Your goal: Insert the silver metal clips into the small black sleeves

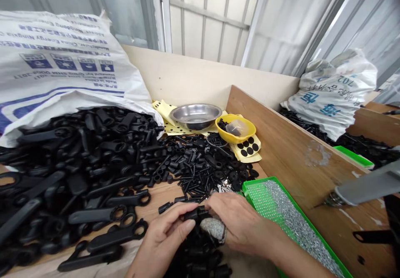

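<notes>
My left hand (pixel 168 232) is closed, its thumb and fingers pinching a short black cylindrical plastic part (pixel 194 214). My right hand (pixel 239 224) meets it from the other side, fingers curled in at the part's right end; the fingertips are largely hidden. A worn greyish-white wrap (pixel 214 229) appears to cover the right thumb. Below both hands lies a heap of similar black parts (pixel 200 257), partly covered by them. Just beyond are black screws (pixel 193 182) and small shiny metal pieces (pixel 225 185).
Black plastic handles (pixel 96 215) spill from a white woven sack (pixel 62 57) at left. A green tray (pixel 265 199) of small silvery pieces sits right, near an electric screwdriver (pixel 362 188) and wooden divider (pixel 281 140). Behind stand a steel bowl (pixel 196 115) and yellow basket (pixel 250 133).
</notes>
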`<state>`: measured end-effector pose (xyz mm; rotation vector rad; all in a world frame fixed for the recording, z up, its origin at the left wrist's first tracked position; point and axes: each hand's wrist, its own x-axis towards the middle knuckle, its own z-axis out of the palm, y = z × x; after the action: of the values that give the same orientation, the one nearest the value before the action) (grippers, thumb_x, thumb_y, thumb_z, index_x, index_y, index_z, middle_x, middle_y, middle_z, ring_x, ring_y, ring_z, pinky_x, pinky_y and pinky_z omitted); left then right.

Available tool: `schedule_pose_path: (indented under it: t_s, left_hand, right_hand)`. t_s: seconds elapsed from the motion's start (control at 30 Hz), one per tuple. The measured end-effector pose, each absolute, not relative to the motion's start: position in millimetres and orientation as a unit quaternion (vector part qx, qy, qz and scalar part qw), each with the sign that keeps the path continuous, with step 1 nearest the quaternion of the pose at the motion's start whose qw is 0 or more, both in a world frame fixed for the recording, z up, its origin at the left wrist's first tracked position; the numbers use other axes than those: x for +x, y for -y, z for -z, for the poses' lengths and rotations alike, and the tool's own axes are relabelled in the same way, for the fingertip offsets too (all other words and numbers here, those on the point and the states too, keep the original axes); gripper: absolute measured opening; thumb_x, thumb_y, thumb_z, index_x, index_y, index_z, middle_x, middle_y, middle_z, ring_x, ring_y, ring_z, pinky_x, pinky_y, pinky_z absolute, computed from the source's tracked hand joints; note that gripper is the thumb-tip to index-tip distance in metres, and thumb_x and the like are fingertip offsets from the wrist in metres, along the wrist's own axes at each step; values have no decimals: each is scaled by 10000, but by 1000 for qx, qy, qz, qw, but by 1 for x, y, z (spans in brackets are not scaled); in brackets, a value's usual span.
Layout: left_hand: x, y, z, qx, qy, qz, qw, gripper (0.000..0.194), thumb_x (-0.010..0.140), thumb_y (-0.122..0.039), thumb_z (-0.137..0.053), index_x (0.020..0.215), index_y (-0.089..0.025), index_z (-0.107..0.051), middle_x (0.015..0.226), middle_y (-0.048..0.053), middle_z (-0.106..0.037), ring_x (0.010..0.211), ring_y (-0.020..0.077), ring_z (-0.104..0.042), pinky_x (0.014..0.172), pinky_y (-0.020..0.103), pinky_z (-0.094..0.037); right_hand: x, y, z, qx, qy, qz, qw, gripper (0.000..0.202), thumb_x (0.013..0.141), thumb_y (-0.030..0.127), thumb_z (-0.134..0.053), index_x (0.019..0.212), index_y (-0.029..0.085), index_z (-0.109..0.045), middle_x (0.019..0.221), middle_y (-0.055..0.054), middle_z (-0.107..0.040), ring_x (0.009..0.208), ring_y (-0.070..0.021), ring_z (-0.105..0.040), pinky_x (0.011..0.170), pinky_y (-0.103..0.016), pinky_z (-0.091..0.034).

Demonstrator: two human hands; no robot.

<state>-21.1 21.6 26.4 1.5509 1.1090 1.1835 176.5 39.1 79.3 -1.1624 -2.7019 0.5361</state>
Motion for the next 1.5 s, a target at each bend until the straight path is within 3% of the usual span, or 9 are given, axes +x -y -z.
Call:
schedule_pose_path:
  t_s: [0.33,0.5,0.73,0.87,1.0,1.17,1.5]
  left_hand:
    - [-20,-17,-29,610,-474,-461,437,184,748,-268,-619,902,-265,-718,871,-7,-747,780,192,-676,691,246,-548]
    - [-20,-18,-25,638,-456,-459,416,188,770,-285,-609,924,-275,-717,803,-14,-743,738,186,-681,691,251,-556]
    - [-20,-12,-30,724,-417,-473,278,225,781,-156,-607,965,-256,-688,919,-3,-738,840,161,-687,750,187,-537]
    - [-22,-9,-26,756,-412,-463,210,262,812,-140,-571,1046,-233,-642,971,28,-717,889,175,-671,784,214,-533]
    - [-21,-10,-25,753,-428,-458,201,195,844,-178,-540,998,-224,-651,917,19,-728,842,166,-684,742,198,-542]
    - [-20,-9,-23,771,-415,-447,181,205,843,-143,-539,1021,-201,-623,944,31,-711,869,148,-661,783,185,-512]
    - [-14,-5,-5,838,-404,-330,162,214,841,-118,-495,1016,-223,-559,879,35,-682,811,202,-555,711,320,-455]
  right_hand:
    - [175,-36,-69,-360,926,-96,64,210,833,128,-411,1020,174,-497,960,-72,-561,917,-198,-500,880,-332,-342]
    - [172,-35,-68,-357,929,-75,66,155,821,131,-420,940,160,-515,924,-77,-577,876,-202,-515,873,-347,-350]
    - [173,-34,-75,-364,883,-276,109,278,827,59,-394,1044,197,-499,1013,-35,-590,876,-151,-528,774,-231,-388]
    - [169,-29,-76,-399,853,-310,132,290,847,67,-367,1036,233,-512,1027,-15,-590,923,-149,-521,768,-223,-383]
    - [165,-29,-73,-397,861,-298,107,261,828,78,-391,1028,193,-513,1021,-55,-595,926,-172,-534,787,-251,-381]
    - [167,-30,-68,-389,866,-296,100,283,843,67,-357,1030,216,-509,978,-25,-608,888,-158,-542,764,-241,-379]
    - [192,-35,-61,-390,899,-200,-20,210,756,71,-453,894,196,-550,863,-17,-616,797,-171,-548,704,-270,-363]
